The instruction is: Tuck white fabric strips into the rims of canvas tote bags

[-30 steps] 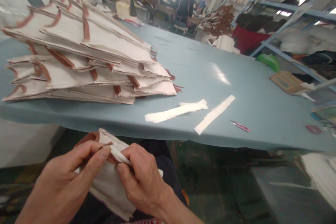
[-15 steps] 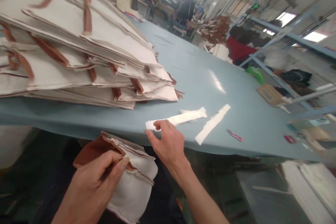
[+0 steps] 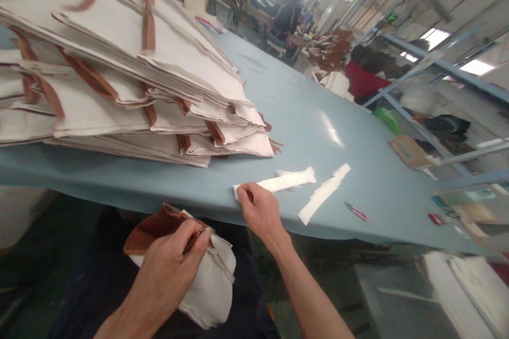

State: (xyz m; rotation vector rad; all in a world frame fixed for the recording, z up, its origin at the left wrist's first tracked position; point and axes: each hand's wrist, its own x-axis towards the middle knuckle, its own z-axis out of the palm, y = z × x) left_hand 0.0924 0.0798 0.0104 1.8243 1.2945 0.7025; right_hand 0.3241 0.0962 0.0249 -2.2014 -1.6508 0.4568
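Note:
My left hand (image 3: 165,262) pinches the edge of a small off-white fabric bag (image 3: 214,294) with brown trim around its opening. The bag hangs in front of the table, over my lap. At the table's near edge my right hand (image 3: 262,214) has its thumb and fingers closed on the left end of a white strip (image 3: 288,181), which lies on a few others. To the right of that hand lies a second bunch of white strips (image 3: 324,196). Pink-handled thread snips (image 3: 357,212) rest farther right.
A high pile of off-white fabric pieces with brown straps (image 3: 191,74) covers the left of the blue-grey table (image 3: 278,85). A red object (image 3: 437,219) and a cardboard box (image 3: 409,151) are at the right, beside metal shelving (image 3: 413,122). A person (image 3: 287,18) is in the background.
The fingers of my right hand have closed at the strip's end. My left hand and the bag have shifted slightly right, and the view has turned a little.

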